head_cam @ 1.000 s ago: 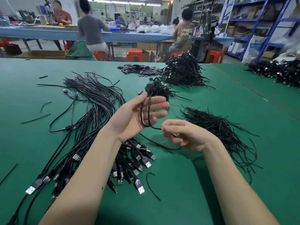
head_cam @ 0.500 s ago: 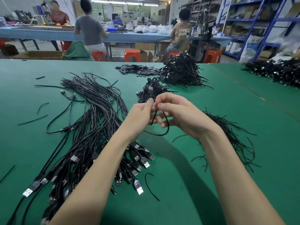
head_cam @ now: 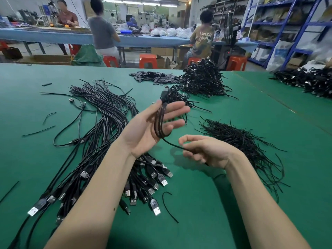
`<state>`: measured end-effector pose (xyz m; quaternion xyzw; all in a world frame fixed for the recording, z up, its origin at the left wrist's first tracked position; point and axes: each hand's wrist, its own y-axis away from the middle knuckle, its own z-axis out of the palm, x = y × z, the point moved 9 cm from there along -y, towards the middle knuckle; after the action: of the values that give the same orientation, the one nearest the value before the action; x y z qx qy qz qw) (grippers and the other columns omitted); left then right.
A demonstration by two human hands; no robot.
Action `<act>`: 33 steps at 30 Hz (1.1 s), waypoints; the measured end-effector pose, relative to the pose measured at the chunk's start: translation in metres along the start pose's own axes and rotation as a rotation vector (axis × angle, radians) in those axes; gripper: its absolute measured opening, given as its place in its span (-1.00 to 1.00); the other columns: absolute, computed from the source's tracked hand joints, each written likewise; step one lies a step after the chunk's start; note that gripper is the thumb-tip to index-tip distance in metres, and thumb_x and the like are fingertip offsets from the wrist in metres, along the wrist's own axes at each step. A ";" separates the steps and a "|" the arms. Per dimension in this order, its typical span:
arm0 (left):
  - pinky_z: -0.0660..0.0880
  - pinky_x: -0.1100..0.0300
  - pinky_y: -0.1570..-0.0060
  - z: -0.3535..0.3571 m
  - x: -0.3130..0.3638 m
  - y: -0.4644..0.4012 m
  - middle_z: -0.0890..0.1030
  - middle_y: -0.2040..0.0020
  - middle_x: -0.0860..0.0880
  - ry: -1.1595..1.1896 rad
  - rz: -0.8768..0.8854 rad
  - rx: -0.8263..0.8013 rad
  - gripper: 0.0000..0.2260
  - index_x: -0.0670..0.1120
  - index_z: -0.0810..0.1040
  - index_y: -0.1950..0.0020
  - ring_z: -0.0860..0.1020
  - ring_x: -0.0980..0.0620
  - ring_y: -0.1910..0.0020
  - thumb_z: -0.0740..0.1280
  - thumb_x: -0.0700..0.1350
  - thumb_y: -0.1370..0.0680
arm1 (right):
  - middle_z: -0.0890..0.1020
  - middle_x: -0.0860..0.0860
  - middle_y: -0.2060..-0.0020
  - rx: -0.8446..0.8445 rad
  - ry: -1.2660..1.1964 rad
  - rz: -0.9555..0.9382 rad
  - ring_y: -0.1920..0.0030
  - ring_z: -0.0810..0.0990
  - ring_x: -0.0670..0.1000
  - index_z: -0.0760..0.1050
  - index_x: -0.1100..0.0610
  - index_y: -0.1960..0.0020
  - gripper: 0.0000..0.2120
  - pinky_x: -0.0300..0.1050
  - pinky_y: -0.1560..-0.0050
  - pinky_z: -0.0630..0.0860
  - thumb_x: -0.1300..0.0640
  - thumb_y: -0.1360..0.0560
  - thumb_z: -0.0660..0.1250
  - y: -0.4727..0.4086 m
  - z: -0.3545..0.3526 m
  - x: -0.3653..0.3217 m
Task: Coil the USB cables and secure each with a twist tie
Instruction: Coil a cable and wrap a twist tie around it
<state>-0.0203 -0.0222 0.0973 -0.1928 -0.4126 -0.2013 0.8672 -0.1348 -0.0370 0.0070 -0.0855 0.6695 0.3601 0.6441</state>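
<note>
At the bottom centre of the frame a loose tie [head_cam: 168, 206] lies on the green table [head_cam: 206, 221], beside the plug ends of the uncoiled cables [head_cam: 100, 144] that fan toward the upper left. Just above, the right hand [head_cam: 206, 151] curls its fingers round the free end of the cable [head_cam: 160, 121]. The left hand [head_cam: 152, 126], at centre, is palm up with fingers straight, the coiled loops hanging against them. To the right lies a heap of ties [head_cam: 240, 141]. Farther back sit piles of coiled cables [head_cam: 203, 79].
</note>
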 end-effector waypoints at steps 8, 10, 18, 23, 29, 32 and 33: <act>0.65 0.18 0.11 -0.024 -0.054 0.002 0.66 -0.22 -0.13 -0.580 -0.433 0.034 -0.57 -0.25 0.60 -0.23 0.68 -0.25 -0.06 0.16 0.08 -0.68 | 0.55 0.11 0.16 0.260 -0.259 -0.269 0.36 0.53 -0.02 0.45 0.19 -0.04 -0.73 -0.27 0.34 0.49 0.52 -0.54 0.19 0.017 -0.029 -0.047; 0.65 0.12 0.07 -0.037 -0.058 -0.005 0.68 -0.18 -0.11 -0.675 -0.409 0.154 -0.61 -0.24 0.59 -0.18 0.70 -0.21 -0.02 0.15 0.05 -0.70 | 0.52 0.11 0.17 0.382 -0.104 -0.343 0.36 0.52 -0.02 0.46 0.19 0.05 -0.71 -0.28 0.33 0.52 0.55 -0.55 0.14 0.015 -0.024 -0.060; 0.52 0.20 0.33 -0.069 -0.016 -0.008 0.65 0.35 -0.05 -0.610 0.085 0.687 -0.56 -0.13 0.67 0.15 0.56 0.03 0.44 0.10 0.01 -0.72 | 0.58 0.15 0.13 0.304 -0.243 -0.403 0.31 0.64 -0.03 0.49 0.27 0.17 -0.69 -0.21 0.17 0.67 0.60 -0.53 0.14 -0.003 0.026 -0.062; 0.54 0.21 0.39 -0.065 -0.024 -0.013 0.72 0.19 -0.09 -0.127 0.086 0.671 -0.54 -0.19 0.61 0.03 0.67 -0.03 0.23 -0.01 0.00 -0.74 | 0.63 0.14 0.16 0.355 -0.027 -0.426 0.24 0.64 0.05 0.57 0.23 0.21 -0.72 -0.13 0.07 0.69 0.57 -0.48 0.31 0.001 0.028 -0.062; 0.45 0.19 0.34 -0.070 -0.031 -0.006 0.52 0.42 0.08 0.194 0.172 0.743 -0.65 -0.06 0.42 0.16 0.67 0.03 0.29 0.01 -0.01 -0.74 | 0.70 0.07 0.30 0.499 0.272 -0.467 0.28 0.70 0.05 0.67 0.10 0.29 -0.73 -0.09 0.12 0.67 0.42 -0.45 0.43 0.006 0.022 -0.065; 0.27 0.29 0.51 -0.074 -0.023 -0.003 0.24 0.51 0.09 0.320 0.240 0.736 -0.62 -0.04 0.30 0.27 0.32 0.12 0.57 0.01 -0.06 -0.74 | 0.70 0.02 0.35 0.469 0.302 -0.480 0.35 0.67 -0.04 0.67 0.09 0.26 -0.74 -0.21 0.18 0.61 0.42 -0.45 0.42 0.010 0.020 -0.068; 0.19 0.29 0.55 -0.074 -0.022 -0.003 0.18 0.51 0.09 0.335 0.235 0.728 -0.62 -0.03 0.28 0.30 0.20 0.12 0.58 0.02 -0.07 -0.73 | 0.70 0.01 0.33 0.461 0.305 -0.488 0.35 0.67 -0.04 0.66 0.11 0.24 -0.75 -0.21 0.19 0.61 0.43 -0.45 0.41 0.011 0.021 -0.069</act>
<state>0.0127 -0.0576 0.0375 0.1161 -0.2854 0.0295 0.9509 -0.1137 -0.0411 0.0770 -0.1482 0.7812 0.0186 0.6061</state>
